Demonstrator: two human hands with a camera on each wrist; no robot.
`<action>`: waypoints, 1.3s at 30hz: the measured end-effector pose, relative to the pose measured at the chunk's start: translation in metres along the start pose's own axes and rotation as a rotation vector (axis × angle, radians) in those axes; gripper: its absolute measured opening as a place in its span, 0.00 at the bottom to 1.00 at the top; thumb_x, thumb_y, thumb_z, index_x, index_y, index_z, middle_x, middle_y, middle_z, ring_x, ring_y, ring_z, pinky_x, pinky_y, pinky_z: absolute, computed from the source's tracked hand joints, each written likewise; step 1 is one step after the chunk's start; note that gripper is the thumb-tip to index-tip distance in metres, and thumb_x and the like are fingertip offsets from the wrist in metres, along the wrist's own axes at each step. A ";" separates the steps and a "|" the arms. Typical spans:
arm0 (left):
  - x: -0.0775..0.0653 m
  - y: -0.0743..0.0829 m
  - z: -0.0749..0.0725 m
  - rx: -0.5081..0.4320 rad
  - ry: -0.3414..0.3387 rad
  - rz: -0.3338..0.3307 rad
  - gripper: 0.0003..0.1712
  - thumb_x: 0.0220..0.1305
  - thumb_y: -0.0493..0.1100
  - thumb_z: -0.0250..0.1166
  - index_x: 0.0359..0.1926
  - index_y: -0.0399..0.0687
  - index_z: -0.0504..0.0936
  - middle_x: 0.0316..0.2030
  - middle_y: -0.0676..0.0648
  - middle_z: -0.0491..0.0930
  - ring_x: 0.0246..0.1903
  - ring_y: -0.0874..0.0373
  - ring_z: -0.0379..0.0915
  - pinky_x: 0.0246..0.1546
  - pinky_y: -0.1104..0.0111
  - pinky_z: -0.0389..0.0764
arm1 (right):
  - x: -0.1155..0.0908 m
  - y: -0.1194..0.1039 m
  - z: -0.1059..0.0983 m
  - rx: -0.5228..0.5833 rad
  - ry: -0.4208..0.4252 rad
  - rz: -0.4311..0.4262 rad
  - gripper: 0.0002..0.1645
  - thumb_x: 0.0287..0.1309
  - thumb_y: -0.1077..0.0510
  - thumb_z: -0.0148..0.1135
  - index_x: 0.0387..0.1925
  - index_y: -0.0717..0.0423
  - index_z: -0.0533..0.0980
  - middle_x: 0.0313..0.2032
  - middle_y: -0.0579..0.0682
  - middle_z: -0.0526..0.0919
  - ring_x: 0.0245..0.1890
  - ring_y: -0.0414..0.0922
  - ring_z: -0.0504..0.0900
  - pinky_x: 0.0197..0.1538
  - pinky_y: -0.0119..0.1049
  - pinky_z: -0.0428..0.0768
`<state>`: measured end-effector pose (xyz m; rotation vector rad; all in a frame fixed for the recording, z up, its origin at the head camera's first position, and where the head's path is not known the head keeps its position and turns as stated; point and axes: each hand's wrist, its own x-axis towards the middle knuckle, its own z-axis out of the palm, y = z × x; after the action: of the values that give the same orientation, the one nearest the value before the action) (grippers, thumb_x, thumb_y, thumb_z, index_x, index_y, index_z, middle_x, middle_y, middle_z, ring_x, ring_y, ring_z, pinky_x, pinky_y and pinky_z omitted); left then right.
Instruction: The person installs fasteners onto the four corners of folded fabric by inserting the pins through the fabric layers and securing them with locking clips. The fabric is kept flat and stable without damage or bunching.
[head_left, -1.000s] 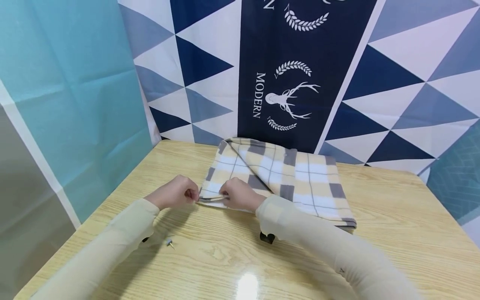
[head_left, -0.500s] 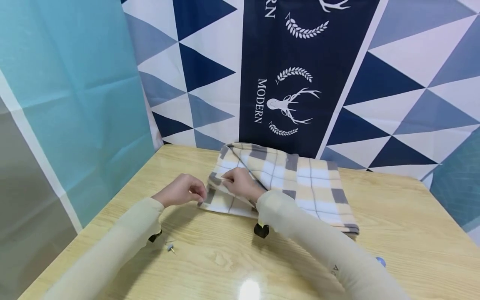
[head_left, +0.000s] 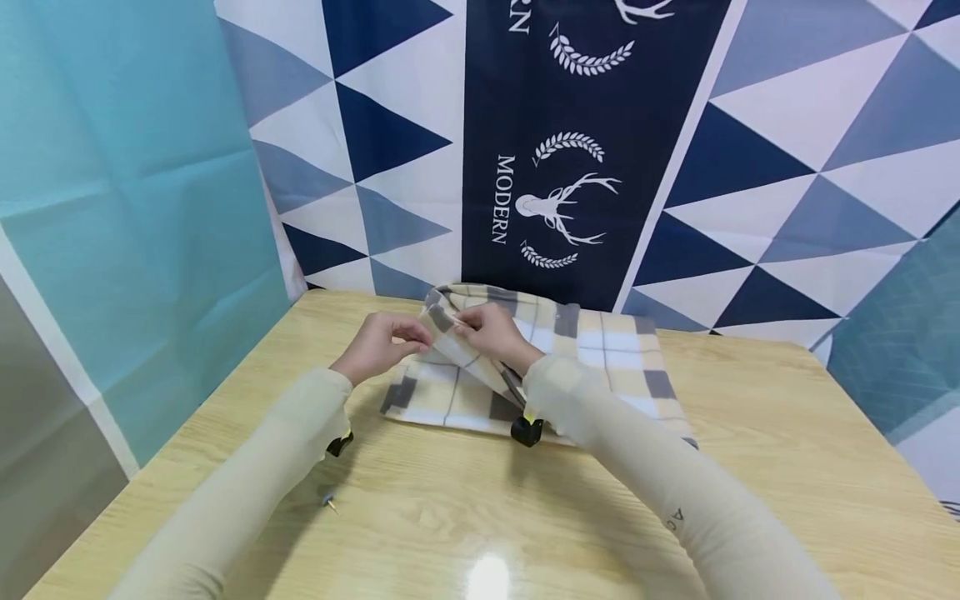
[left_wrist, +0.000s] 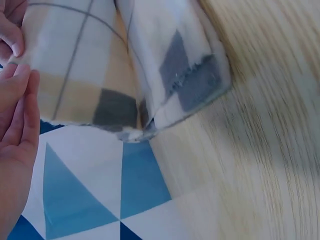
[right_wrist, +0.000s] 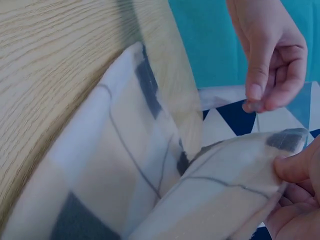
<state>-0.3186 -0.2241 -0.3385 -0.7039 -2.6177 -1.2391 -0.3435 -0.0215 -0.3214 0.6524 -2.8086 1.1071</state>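
A plaid fleece blanket (head_left: 618, 358) in white, cream and grey lies folded on the wooden table (head_left: 420, 517). My right hand (head_left: 495, 332) pinches the edge of its upper layer near the left corner and holds it raised. Beneath the lifted flap, the lower layer (right_wrist: 90, 165) lies flat. Beside that edge is my left hand (head_left: 386, 343), thumb and fingertips together. In the right wrist view, the left hand (right_wrist: 275, 60) is apart from the cloth. A tiny greyish thing (right_wrist: 255, 106) shows between its fingertips, too small to identify.
A small pin with a grey head (head_left: 327, 499) lies on the table, near the left forearm. A patterned cloth with a deer print (head_left: 555, 208) hangs behind the table. Turquoise cloth (head_left: 142, 208) hangs at the left side.
My right hand has lifted the blanket's near left edge and drawn it up and back, exposing more of the lower layer. The left hand has moved forward alongside it.
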 end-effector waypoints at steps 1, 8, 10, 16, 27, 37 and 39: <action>0.001 0.000 0.000 -0.008 0.015 -0.002 0.05 0.55 0.33 0.69 0.35 0.41 0.87 0.35 0.43 0.87 0.38 0.51 0.84 0.46 0.58 0.83 | 0.000 -0.001 0.000 0.005 -0.001 0.005 0.12 0.61 0.62 0.61 0.45 0.61 0.83 0.42 0.57 0.88 0.38 0.45 0.85 0.41 0.31 0.80; 0.007 -0.001 0.003 -0.092 0.040 -0.036 0.06 0.56 0.34 0.69 0.37 0.40 0.86 0.37 0.41 0.87 0.39 0.52 0.84 0.42 0.65 0.84 | 0.000 -0.001 -0.005 0.020 0.001 0.002 0.10 0.61 0.63 0.60 0.42 0.59 0.84 0.35 0.54 0.88 0.28 0.35 0.75 0.32 0.23 0.72; 0.008 0.000 0.002 -0.121 0.035 -0.057 0.07 0.56 0.34 0.69 0.38 0.41 0.86 0.38 0.41 0.87 0.39 0.54 0.84 0.41 0.67 0.84 | 0.000 -0.001 -0.008 0.012 0.012 0.001 0.10 0.61 0.63 0.60 0.42 0.59 0.84 0.34 0.54 0.87 0.27 0.36 0.74 0.32 0.23 0.71; 0.012 0.002 0.000 -0.159 0.007 -0.095 0.08 0.57 0.36 0.68 0.40 0.42 0.86 0.40 0.42 0.86 0.37 0.61 0.83 0.39 0.71 0.83 | 0.000 -0.002 -0.011 0.001 0.026 -0.003 0.11 0.61 0.63 0.60 0.43 0.58 0.84 0.38 0.54 0.88 0.32 0.38 0.78 0.35 0.24 0.74; 0.017 0.004 0.010 -0.166 0.089 -0.119 0.08 0.56 0.38 0.70 0.39 0.43 0.85 0.39 0.42 0.86 0.35 0.58 0.81 0.26 0.73 0.78 | -0.007 -0.007 -0.011 -0.024 0.019 -0.037 0.11 0.60 0.62 0.62 0.44 0.58 0.84 0.33 0.52 0.87 0.27 0.35 0.74 0.30 0.22 0.70; 0.023 0.003 0.013 -0.103 0.103 0.037 0.34 0.50 0.33 0.73 0.60 0.44 0.74 0.61 0.41 0.73 0.63 0.45 0.68 0.63 0.49 0.71 | -0.009 -0.007 -0.008 -0.038 0.083 -0.066 0.19 0.49 0.57 0.73 0.45 0.53 0.84 0.37 0.51 0.89 0.31 0.38 0.82 0.34 0.26 0.78; 0.023 0.003 0.012 -0.090 0.067 0.033 0.31 0.50 0.33 0.73 0.58 0.45 0.77 0.60 0.42 0.76 0.62 0.45 0.69 0.65 0.49 0.70 | -0.009 -0.007 -0.005 -0.046 0.097 -0.082 0.20 0.45 0.57 0.76 0.44 0.53 0.84 0.38 0.50 0.89 0.34 0.40 0.84 0.36 0.28 0.80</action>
<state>-0.3368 -0.2052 -0.3368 -0.7047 -2.4999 -1.3537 -0.3325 -0.0194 -0.3146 0.6837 -2.6913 1.0282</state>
